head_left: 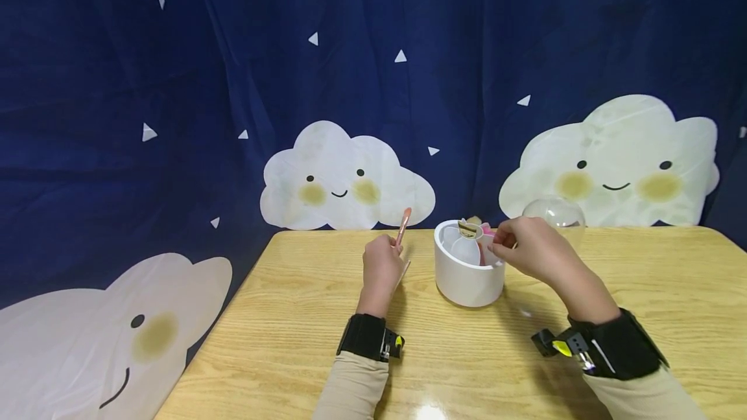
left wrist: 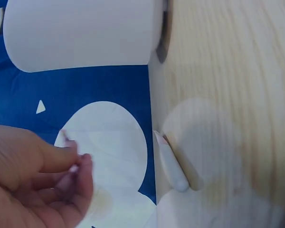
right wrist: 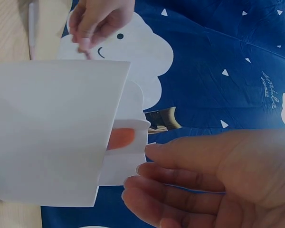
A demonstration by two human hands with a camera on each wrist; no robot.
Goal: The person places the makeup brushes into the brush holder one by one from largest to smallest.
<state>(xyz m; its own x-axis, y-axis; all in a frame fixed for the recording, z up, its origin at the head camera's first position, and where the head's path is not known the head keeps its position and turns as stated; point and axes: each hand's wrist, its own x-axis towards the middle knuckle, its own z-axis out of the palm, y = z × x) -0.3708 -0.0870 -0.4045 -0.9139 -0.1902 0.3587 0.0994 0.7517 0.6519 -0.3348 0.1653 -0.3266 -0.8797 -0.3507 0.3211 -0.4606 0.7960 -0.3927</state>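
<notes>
My left hand (head_left: 382, 268) pinches a slim pink makeup brush (head_left: 405, 219), its peach tip pointing up; in the left wrist view it is blurred and mostly hidden by the fingers. To the right stands a round white container (head_left: 469, 284) with pale petal-shaped dividers (head_left: 465, 253) inside. My right hand (head_left: 533, 248) is at the container's right rim, thumb and fingertips right beside a divider edge. In the right wrist view its fingers are loosely bent, with no object visible between them. An orange piece (right wrist: 121, 138) and a gold-and-dark item (right wrist: 164, 119) show at the dividers.
A clear dome (head_left: 554, 211) stands behind my right hand at the table's back. A white pen-like stick with a pink tip (left wrist: 172, 166) lies on the wooden table (head_left: 315, 316) near my left hand. A dark blue curtain (head_left: 467, 50) with white clouds hangs behind the table.
</notes>
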